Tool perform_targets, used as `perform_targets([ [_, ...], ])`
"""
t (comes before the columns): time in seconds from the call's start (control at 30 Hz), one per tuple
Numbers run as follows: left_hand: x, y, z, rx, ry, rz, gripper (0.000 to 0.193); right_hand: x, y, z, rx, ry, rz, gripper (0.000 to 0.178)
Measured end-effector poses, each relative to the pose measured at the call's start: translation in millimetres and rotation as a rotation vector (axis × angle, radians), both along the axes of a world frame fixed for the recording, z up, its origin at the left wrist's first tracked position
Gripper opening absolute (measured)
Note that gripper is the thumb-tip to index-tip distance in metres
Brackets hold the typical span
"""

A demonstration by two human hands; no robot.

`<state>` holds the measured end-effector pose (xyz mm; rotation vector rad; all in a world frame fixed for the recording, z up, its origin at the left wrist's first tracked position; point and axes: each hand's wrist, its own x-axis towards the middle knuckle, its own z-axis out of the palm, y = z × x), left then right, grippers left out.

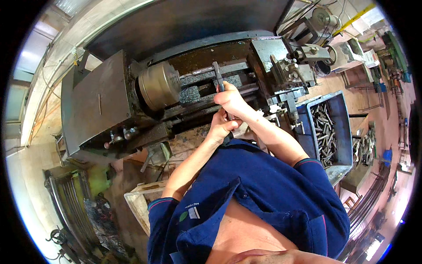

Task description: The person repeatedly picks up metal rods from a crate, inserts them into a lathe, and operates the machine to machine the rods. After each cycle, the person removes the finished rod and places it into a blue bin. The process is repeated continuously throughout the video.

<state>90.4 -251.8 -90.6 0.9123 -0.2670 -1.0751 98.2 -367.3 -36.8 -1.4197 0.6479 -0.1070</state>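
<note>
My right hand point(229, 100) is closed round the middle of a long dark measuring tool that looks like a caliper point(218, 75). Lower down, near my chest, my left hand point(222, 126) is closed round the tool's other end. The tool's far end is at the tip of a thin metal rod point(202, 71), which sticks out from the lathe chuck point(159, 86). Whether it touches the rod I cannot tell. Metal chips point(190, 94) lie on the lathe bed below the rod.
The lathe headstock point(99, 92) stands at the left, with levers point(118, 137) on its front. To the right are the tool post point(290, 70) and carriage handles point(299, 125). A blue bin point(347, 132) of metal rods sits at my right. A wooden box point(140, 202) is at lower left.
</note>
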Motion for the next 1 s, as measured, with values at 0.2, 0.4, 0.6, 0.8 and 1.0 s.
perform_targets([
  [0.2,10,15,0,0.057,-0.137,0.036,0.065,12,13,0,-0.184,0.004,0.081,0.022],
  [0.4,7,10,16,0.123,-0.136,0.012,0.057,4,9,18,-0.096,-0.069,0.107,0.015],
  [0.6,2,3,11,0.061,-0.132,0.019,0.046,-3,-1,0,-0.077,-0.068,0.03,0.018],
  [0.8,5,9,10,0.093,-0.225,0.119,0.047,5,12,10,-0.094,-0.036,0.113,0.015],
  [1.0,-4,-2,12,0.022,-0.154,0.056,0.062,-7,-6,-12,-0.097,-0.102,0.023,0.017],
])
